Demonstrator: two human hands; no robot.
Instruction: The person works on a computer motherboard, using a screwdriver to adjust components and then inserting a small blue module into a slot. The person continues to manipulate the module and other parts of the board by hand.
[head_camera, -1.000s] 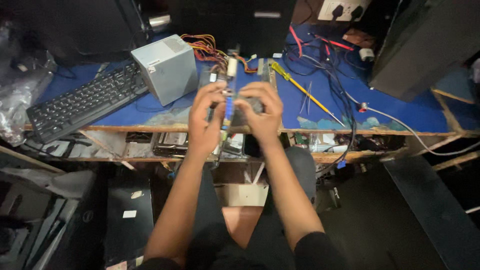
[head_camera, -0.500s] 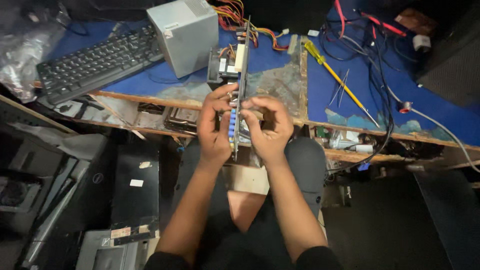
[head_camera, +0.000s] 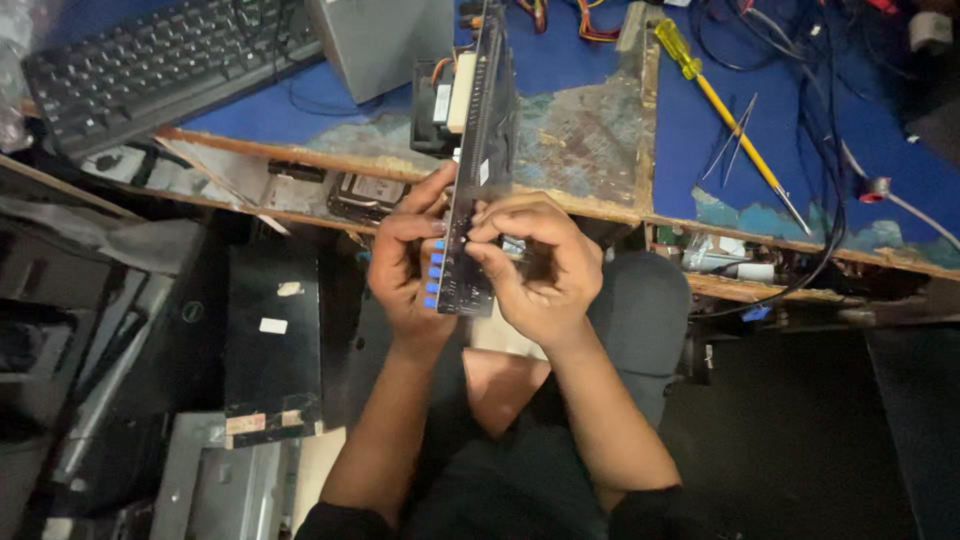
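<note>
I hold a dark circuit board (head_camera: 487, 120) on edge over my lap, its long side pointing away toward the desk. Blue connectors show along its near end, and a fan and pale parts sit on its left face. My left hand (head_camera: 408, 262) grips the board's left side near the blue connectors. My right hand (head_camera: 535, 265) is curled against the right side, fingertips pinching the board's near edge. The board's right face is hidden from me.
A worn blue-topped wooden desk (head_camera: 590, 130) carries a black keyboard (head_camera: 150, 65), a grey metal box (head_camera: 385, 40), a yellow-handled screwdriver (head_camera: 725, 110) and tangled black cables (head_camera: 830, 120). Black computer cases (head_camera: 270, 340) lie on the floor at left.
The view has closed in on the hands and the desk edge. The board has come nearer to me and both hands have shifted to its near end.
</note>
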